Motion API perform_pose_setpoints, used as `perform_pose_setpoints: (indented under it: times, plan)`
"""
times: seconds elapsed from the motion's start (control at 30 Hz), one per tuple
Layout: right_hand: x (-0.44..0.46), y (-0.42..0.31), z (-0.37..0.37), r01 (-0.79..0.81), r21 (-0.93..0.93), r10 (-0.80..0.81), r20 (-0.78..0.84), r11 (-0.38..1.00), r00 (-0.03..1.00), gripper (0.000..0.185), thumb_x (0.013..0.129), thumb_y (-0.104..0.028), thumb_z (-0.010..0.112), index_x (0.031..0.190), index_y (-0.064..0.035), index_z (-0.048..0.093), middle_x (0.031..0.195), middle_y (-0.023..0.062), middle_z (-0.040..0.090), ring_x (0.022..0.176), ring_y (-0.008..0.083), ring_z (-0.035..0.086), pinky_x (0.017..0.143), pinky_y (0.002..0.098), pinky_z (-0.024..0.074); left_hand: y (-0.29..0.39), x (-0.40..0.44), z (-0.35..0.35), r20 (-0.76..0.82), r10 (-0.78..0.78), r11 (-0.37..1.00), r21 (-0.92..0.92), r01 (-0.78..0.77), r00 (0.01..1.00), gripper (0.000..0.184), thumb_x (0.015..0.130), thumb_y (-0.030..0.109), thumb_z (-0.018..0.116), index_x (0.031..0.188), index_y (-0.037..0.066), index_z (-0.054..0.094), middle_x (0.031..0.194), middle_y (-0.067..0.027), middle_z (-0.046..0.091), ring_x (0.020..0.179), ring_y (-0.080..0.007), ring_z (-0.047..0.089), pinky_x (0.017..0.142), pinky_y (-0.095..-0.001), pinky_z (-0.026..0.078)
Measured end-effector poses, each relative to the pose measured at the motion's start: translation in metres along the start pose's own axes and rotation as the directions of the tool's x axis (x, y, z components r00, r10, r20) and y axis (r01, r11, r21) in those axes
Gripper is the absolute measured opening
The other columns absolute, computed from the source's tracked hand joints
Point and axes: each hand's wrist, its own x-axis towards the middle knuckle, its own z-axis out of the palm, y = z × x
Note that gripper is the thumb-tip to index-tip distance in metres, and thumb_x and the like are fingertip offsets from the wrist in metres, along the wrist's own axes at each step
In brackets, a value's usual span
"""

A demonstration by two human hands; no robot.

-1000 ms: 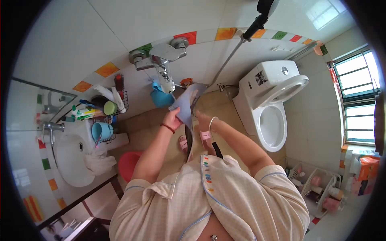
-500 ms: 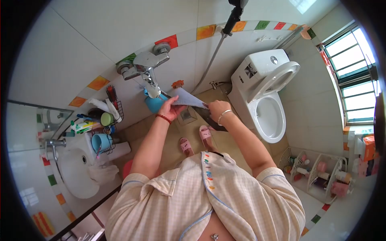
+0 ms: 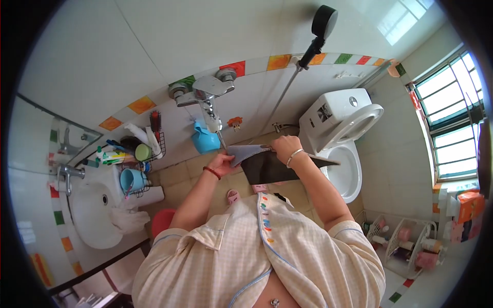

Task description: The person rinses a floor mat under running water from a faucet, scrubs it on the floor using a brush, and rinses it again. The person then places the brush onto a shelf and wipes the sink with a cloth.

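Note:
Both my hands hold a floppy mat-like sheet (image 3: 269,170), pale grey-blue on one face and dark on the other. Its pale side shows as a folded-over strip along the top, and the dark part hangs below. My left hand (image 3: 222,165) pinches the left end, just under the spout of the chrome wall tap (image 3: 209,97). A thin streak, which looks like water, runs from the spout toward that hand. My right hand (image 3: 286,148) is closed on the upper edge further right, its fingertips partly hidden. The dark right corner reaches out past my right wrist.
A blue jug (image 3: 205,139) hangs on the wall behind the tap. The toilet (image 3: 345,172), lid up, stands at right, with a white rack (image 3: 405,241) of rolls nearby. At left are a sink (image 3: 92,218), a toiletries basket (image 3: 141,174) and a red tub (image 3: 162,222).
The sheet has opened out, so more of its dark side shows. My right hand has moved slightly right and down, my left hand lower. The camera view has tilted up.

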Motion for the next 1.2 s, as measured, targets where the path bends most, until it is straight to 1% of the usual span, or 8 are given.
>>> perform_pose_setpoints:
  times: [0.3,0.43,0.6,0.7,0.83,0.9,0.93,1.2]
  plan:
    - [0.045,-0.011,0.015,0.079,0.214,-0.055,-0.119,0.974,0.991,0.023,0.073,-0.01,0.053,0.093,-0.0173,0.063,0.078,0.0113,0.063,0.078,0.0299,0.06,0.065,0.04,0.0474,0.023,-0.001,-0.008,-0.214,0.192,0.979,-0.034,-0.203,0.958,0.036,0.081,-0.006,0.047,0.112,0.013,0.047,0.113,-0.0058,0.049,0.108,-0.0268,0.046,0.089,-0.049,0.037]
    - [0.069,-0.018,0.011,0.143,0.227,-0.102,-0.185,0.963,0.977,0.025,0.073,-0.01,0.053,0.096,-0.017,0.063,0.079,0.0123,0.062,0.079,0.0309,0.059,0.067,0.041,0.0473,0.041,-0.008,-0.011,-0.114,0.301,0.943,-0.112,-0.313,0.947,0.029,0.082,0.001,0.05,0.109,0.009,0.046,0.111,-0.0059,0.049,0.107,-0.0267,0.046,0.089,-0.0494,0.036]
    - [0.086,-0.04,-0.003,0.216,0.152,-0.2,-0.115,0.964,0.973,0.012,0.071,-0.013,0.056,0.079,-0.011,0.064,0.077,0.0135,0.063,0.077,0.0292,0.061,0.067,0.0396,0.0489,0.053,-0.042,0.017,-0.169,0.234,0.897,-0.342,-0.28,0.957,0.031,0.08,0.027,0.059,0.102,0.009,0.047,0.101,-0.0071,0.052,0.088,-0.0172,0.047,0.068,-0.0384,0.037]
    - [0.093,-0.049,-0.003,0.281,0.098,-0.27,-0.109,0.955,0.957,0.011,0.071,-0.013,0.056,0.079,-0.0111,0.064,0.076,0.0128,0.062,0.076,0.0295,0.061,0.067,0.0398,0.0488,0.055,-0.06,0.036,-0.274,0.107,0.954,-0.244,-0.177,0.956,0.03,0.078,0.034,0.061,0.093,0.01,0.053,0.085,-0.0058,0.056,0.066,-0.0138,0.044,0.056,-0.0281,0.033]
    - [0.102,-0.054,-0.015,0.318,0.084,-0.311,-0.091,0.944,0.946,0.016,0.074,-0.017,0.057,0.088,-0.0156,0.065,0.077,0.0124,0.062,0.076,0.0303,0.06,0.067,0.0407,0.048,0.037,-0.052,0.017,-0.266,0.027,0.981,-0.177,-0.077,0.964,0.029,0.078,0.035,0.063,0.083,0.008,0.054,0.062,-0.0004,0.046,0.051,-0.0108,0.033,0.047,-0.0239,0.029]
    - [0.104,-0.054,-0.023,0.348,0.103,-0.338,-0.102,0.932,0.935,0.01,0.072,-0.013,0.058,0.079,-0.0118,0.065,0.079,0.0112,0.063,0.079,0.0289,0.061,0.068,0.0388,0.0487,0.023,-0.049,0.006,-0.085,-0.051,0.827,-0.563,-0.005,0.995,0.025,0.079,0.029,0.061,0.08,0.005,0.053,0.054,0.0018,0.032,0.048,-0.0084,0.03,0.044,-0.0203,0.025]
    - [0.105,-0.051,-0.023,0.352,0.104,-0.342,-0.101,0.93,0.934,0.01,0.072,-0.013,0.058,0.079,-0.0118,0.065,0.079,0.0112,0.063,0.079,0.0289,0.061,0.068,0.0388,0.0487,0.016,-0.051,0.009,-0.088,-0.049,0.825,-0.565,-0.009,0.995,0.025,0.079,0.029,0.061,0.08,0.005,0.053,0.054,0.0018,0.032,0.048,-0.0084,0.03,0.044,-0.0203,0.025]
    - [0.113,-0.06,-0.022,0.501,0.153,-0.468,-0.207,0.852,0.859,0.012,0.072,-0.023,0.064,0.079,-0.0132,0.065,0.078,0.0088,0.062,0.077,0.0276,0.06,0.068,0.0384,0.0478,0.002,-0.085,0.047,-0.209,0.168,0.686,-0.677,-0.267,0.963,0.016,0.084,0.013,0.05,0.074,0.001,0.048,0.055,0.0009,0.029,0.049,-0.0101,0.028,0.045,-0.022,0.026]
